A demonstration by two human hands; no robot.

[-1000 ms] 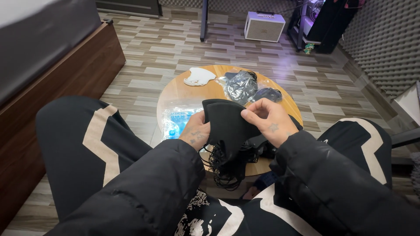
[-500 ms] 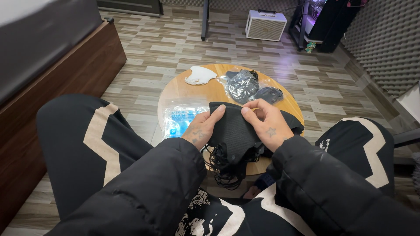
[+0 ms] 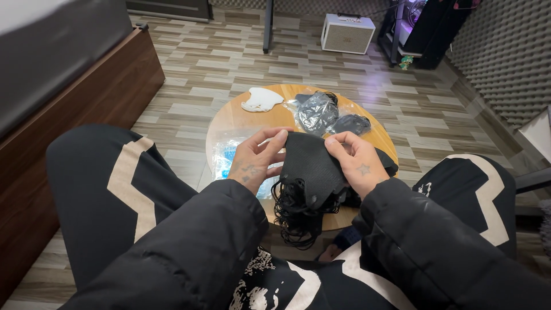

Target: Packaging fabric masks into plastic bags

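Note:
I hold a stack of black face masks (image 3: 310, 169) over my lap, above the near edge of a small round wooden table (image 3: 275, 117). My left hand (image 3: 255, 161) pinches the stack's upper left edge with thumb and fingers. My right hand (image 3: 356, 163) grips the upper right edge. A tangle of black ear loops (image 3: 295, 215) hangs below the masks.
On the table lie a white mask (image 3: 262, 99), clear bags of black masks (image 3: 318, 110), another black mask (image 3: 351, 123) and a clear packet with blue contents (image 3: 227, 158). A dark wooden bed frame (image 3: 74, 109) runs along the left. A white box (image 3: 347, 33) stands on the floor beyond.
Both hands have lifted the masks slightly and turned them flatter toward me; my left hand's fingers have shifted up onto the top edge.

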